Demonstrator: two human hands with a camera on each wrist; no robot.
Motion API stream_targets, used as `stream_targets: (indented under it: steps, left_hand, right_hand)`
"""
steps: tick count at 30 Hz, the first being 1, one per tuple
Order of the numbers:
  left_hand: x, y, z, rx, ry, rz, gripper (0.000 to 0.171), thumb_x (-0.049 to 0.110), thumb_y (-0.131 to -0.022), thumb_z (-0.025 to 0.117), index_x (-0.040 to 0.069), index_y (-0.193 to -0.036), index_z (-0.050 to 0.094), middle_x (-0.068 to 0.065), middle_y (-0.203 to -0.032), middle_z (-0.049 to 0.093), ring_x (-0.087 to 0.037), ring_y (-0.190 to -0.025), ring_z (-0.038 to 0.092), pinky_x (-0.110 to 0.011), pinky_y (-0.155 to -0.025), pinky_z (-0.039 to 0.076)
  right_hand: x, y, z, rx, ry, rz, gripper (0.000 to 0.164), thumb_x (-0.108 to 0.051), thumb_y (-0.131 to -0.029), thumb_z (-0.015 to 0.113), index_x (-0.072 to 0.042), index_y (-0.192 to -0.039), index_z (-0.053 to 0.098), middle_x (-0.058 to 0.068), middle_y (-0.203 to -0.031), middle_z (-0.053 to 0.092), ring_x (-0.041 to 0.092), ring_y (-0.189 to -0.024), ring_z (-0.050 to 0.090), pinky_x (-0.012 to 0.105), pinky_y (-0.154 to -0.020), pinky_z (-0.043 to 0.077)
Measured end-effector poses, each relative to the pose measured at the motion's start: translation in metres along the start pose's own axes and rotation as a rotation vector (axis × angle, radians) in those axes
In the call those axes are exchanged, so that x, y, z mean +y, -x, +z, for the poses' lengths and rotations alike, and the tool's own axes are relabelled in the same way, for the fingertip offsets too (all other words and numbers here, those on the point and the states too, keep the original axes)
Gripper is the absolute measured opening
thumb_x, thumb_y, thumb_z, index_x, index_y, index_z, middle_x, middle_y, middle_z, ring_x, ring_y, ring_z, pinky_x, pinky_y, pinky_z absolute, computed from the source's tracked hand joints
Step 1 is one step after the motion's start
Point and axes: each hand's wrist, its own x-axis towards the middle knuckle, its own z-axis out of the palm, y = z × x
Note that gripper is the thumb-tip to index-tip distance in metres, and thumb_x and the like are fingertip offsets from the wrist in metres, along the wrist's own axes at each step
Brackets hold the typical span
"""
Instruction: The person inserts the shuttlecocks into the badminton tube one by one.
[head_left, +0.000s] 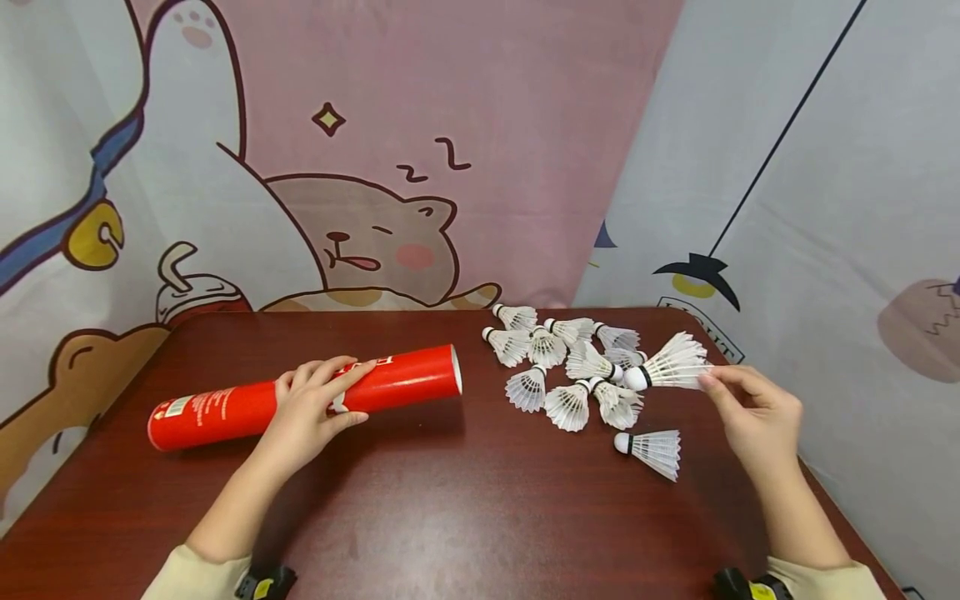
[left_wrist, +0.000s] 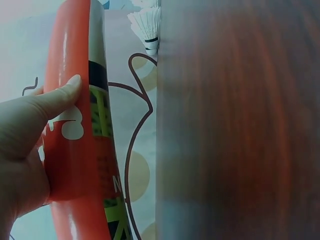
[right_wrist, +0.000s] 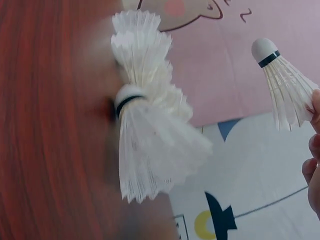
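Observation:
A long red shuttlecock tube [head_left: 412, 379] lies slantwise at the left, its white-lined open end facing right and seemingly lifted off the table. My left hand [head_left: 303, 421] grips it round the middle; the left wrist view shows the thumb across the tube's red side [left_wrist: 70, 40]. At the right, my right hand [head_left: 761, 417] pinches a white feather shuttlecock [head_left: 675, 364] by its skirt edge, its cork pointing left. In the right wrist view this shuttlecock [right_wrist: 287, 90] hangs apart from the others. Beneath it, a loose shuttlecock [head_left: 656, 452] lies on the table nearer me.
Several more shuttlecocks [head_left: 567, 406] lie in a loose cluster on the brown table [head_left: 450, 525], between the tube's open end and my right hand. A cartoon-printed cloth [head_left: 525, 125] hangs behind the table's far edge and along its sides.

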Motion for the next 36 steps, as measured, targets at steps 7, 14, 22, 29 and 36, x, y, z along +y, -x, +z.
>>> stream_targets:
  steps: [7,14,22,29,36]
  left_hand:
    - [0.005,0.003,-0.001,0.01,0.001,0.013,0.081,0.021,-0.067,0.087,0.029,-0.139,0.052,-0.008,-0.131,0.05,-0.032,-0.116,0.039,-0.055,-0.087,0.021]
    - [0.012,0.008,-0.002,0.02,0.009,0.031,0.08,0.02,-0.066,0.088,0.027,-0.138,0.053,-0.008,-0.131,0.051,-0.032,-0.116,0.039,-0.055,-0.086,0.021]
    - [0.019,0.013,-0.003,0.034,0.023,0.048,0.081,0.019,-0.066,0.088,0.027,-0.138,0.053,-0.007,-0.13,0.051,-0.032,-0.116,0.039,-0.054,-0.086,0.02]
    - [0.023,0.015,-0.003,0.052,0.028,0.066,0.079,0.018,-0.066,0.088,0.027,-0.137,0.055,-0.006,-0.13,0.052,-0.031,-0.116,0.039,-0.055,-0.087,0.02]
    - [0.025,0.015,-0.004,0.059,0.038,0.062,0.08,0.017,-0.065,0.088,0.027,-0.137,0.055,-0.006,-0.13,0.052,-0.03,-0.116,0.039,-0.054,-0.087,0.02]
  right_hand:
    - [-0.021,-0.004,0.015,0.026,-0.052,-0.019,0.011,0.021,-0.072,0.071,0.018,-0.082,0.067,-0.006,-0.08,0.067,0.004,-0.064,0.051,0.013,-0.058,0.038]
    - [-0.037,0.0,0.028,0.034,-0.077,-0.008,0.011,0.023,-0.071,0.069,0.018,-0.081,0.067,-0.005,-0.078,0.066,0.005,-0.062,0.047,0.015,-0.057,0.035]
    - [-0.061,0.004,0.047,0.013,-0.136,-0.067,0.012,0.026,-0.069,0.068,0.018,-0.078,0.066,0.002,-0.074,0.064,0.006,-0.062,0.046,0.016,-0.056,0.035]
    - [-0.068,0.008,0.061,0.01,-0.179,-0.103,0.012,0.026,-0.068,0.068,0.016,-0.075,0.066,0.006,-0.071,0.063,0.005,-0.06,0.045,0.016,-0.054,0.034]
    - [-0.083,0.011,0.075,-0.013,-0.247,-0.133,0.009,0.023,-0.07,0.069,0.016,-0.075,0.065,0.009,-0.071,0.062,0.006,-0.061,0.048,0.015,-0.056,0.037]
